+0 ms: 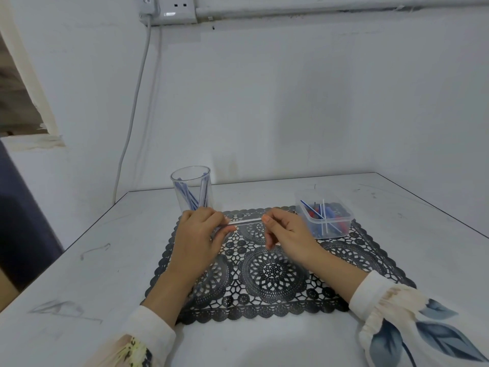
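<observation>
Both forearms come in from 6 o'clock, in white sleeves with a leaf print, and angle inward so the hands meet over the far half of the black lace placemat (pixel 275 272). The left hand (pixel 198 234), back up and knuckles toward 12, has its fingers curled under and grips the left end of a thin pale stick (pixel 244 221); a few bluish strands seem tucked in the same fist, too blurred to be sure. The right hand (pixel 288 234), at 3 o'clock of the left, pinches the stick's right end between thumb and forefinger, its other fingers loosely bent down toward the mat. The stick is straight, whitish to clear and straw-like. It lies nearly level between the two hands, running 9 to 3, raised just above the mat's far edge and not touching it. A clear plastic cup (pixel 191 189) stands upright off the mat at 11 o'clock, just behind the left knuckles, with blue and white sticks (pixel 203 192) leaning inside. A clear rectangular tub (pixel 308 215) sits on the mat's corner at 2 o'clock, near the right hand, with red, blue and white sticks jumbled in it. The white table (pixel 105 260) is scuffed, with a wall socket (pixel 169 9) and its cable (pixel 137 102) at 11 o'clock
</observation>
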Demonstrator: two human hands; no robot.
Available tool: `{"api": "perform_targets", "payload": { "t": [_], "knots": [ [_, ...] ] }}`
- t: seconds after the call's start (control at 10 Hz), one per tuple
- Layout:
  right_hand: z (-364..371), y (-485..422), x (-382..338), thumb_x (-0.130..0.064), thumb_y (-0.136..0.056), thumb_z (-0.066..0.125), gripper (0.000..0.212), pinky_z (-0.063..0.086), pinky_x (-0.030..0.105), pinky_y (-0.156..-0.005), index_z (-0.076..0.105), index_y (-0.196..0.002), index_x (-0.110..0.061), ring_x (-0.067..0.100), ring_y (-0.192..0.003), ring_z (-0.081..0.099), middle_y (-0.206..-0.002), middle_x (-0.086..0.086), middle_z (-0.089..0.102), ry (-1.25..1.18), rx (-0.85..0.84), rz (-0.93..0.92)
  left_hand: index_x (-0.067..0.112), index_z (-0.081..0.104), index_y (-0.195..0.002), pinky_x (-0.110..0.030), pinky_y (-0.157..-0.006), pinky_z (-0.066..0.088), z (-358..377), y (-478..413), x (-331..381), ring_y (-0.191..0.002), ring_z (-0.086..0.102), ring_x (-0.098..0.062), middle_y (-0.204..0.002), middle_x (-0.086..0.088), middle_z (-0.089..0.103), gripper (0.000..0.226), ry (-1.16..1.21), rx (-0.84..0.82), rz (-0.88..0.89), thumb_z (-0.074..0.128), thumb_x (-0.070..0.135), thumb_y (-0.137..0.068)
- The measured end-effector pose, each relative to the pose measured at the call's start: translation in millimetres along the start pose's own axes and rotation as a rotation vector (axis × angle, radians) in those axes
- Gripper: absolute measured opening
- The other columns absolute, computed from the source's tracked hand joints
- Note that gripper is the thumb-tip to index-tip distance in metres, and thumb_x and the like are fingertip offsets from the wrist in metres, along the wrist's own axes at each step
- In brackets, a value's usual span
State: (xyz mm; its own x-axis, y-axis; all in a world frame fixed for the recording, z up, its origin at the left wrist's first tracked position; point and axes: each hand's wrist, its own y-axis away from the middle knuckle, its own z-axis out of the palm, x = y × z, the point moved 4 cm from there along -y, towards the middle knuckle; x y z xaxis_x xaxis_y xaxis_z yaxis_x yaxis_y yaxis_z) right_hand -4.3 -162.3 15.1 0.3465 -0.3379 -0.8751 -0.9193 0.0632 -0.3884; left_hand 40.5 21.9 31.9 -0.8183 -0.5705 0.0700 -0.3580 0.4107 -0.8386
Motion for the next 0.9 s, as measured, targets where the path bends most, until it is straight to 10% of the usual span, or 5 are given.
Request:
{"api": "perform_targets", "payload": {
  "t": [0.3,0.5,0.9],
  "knots": [
    [16,0,29,-0.041,-0.097,0.041,0.053,0.025,0.03,-0.11,0.032,-0.144,-0.017,0.016,-0.135,0.031,-0.147,0.002,0.035,0.718,-0.209,0.084,0.027,0.065,-0.071,-0.037,-0.076,0.048,-13,2,-36,-0.068,0.062,-0.014,-0.068,0.011,0.065,0.016,-0.067,-0.12,-0.461,0.069,0.041,-0.081],
    [26,3,33,-0.047,-0.097,0.035,0.059,0.011,0.031,-0.115,0.023,-0.148,-0.019,0.017,-0.143,0.012,-0.156,0.003,0.016,0.94,-0.367,0.079,0.019,0.07,-0.07,-0.028,-0.06,0.049,-19,21,-64,-0.062,0.061,-0.017,-0.067,-0.001,0.067,0.024,0.043,-0.304,-0.936,0.071,0.041,-0.08],
    [25,5,27,-0.048,-0.097,0.036,0.059,0.013,0.031,-0.115,0.023,-0.148,-0.021,0.017,-0.143,0.013,-0.156,0.001,0.015,0.926,-0.373,0.085,0.003,0.072,-0.069,-0.025,-0.053,0.035,-41,33,-84,-0.055,0.047,-0.018,-0.058,-0.007,0.054,0.037,0.043,-0.564,-1.133,0.079,0.039,-0.071]
  ]
}}
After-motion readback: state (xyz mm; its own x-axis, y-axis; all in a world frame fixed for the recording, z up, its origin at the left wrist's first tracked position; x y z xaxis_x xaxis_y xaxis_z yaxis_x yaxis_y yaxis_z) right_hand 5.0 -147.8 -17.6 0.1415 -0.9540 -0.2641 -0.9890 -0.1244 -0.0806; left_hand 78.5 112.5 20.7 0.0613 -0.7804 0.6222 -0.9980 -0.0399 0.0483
